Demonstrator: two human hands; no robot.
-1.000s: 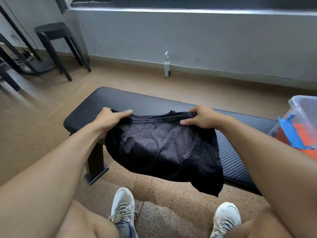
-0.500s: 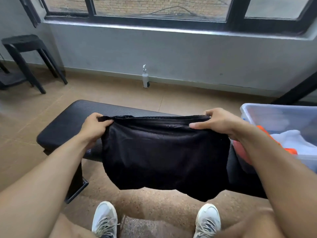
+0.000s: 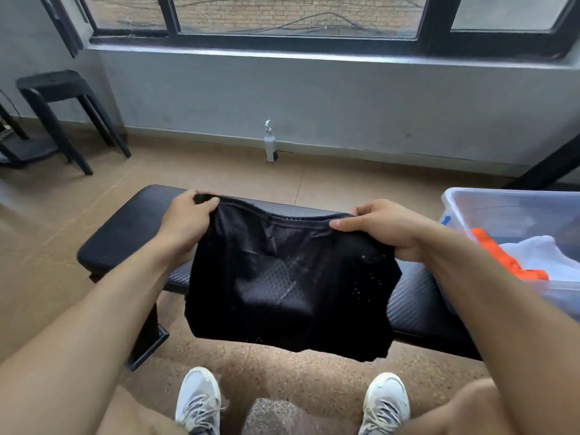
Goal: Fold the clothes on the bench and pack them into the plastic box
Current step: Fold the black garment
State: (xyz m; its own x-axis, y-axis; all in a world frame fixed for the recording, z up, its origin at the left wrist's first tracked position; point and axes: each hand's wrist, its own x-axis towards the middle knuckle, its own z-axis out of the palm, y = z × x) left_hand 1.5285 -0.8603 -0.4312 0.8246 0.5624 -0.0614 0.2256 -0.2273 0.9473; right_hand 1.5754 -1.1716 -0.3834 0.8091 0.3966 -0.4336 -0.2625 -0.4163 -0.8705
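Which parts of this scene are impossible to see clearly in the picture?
Head view only:
- plastic box: right side cut off by the frame edge.
- bench: middle hidden behind the black mesh shorts.
- Fingers of left hand and right hand: hidden behind the waistband.

There is a single head-worn view, looking forward and down from above the seated person's knees, close over the surface (image 3: 131, 227). It faces the window wall (image 3: 314, 98). Its wide angle bends the edges, so the plastic box (image 3: 502, 208), right of the fingers (image 3: 345, 226), is probably cropped.
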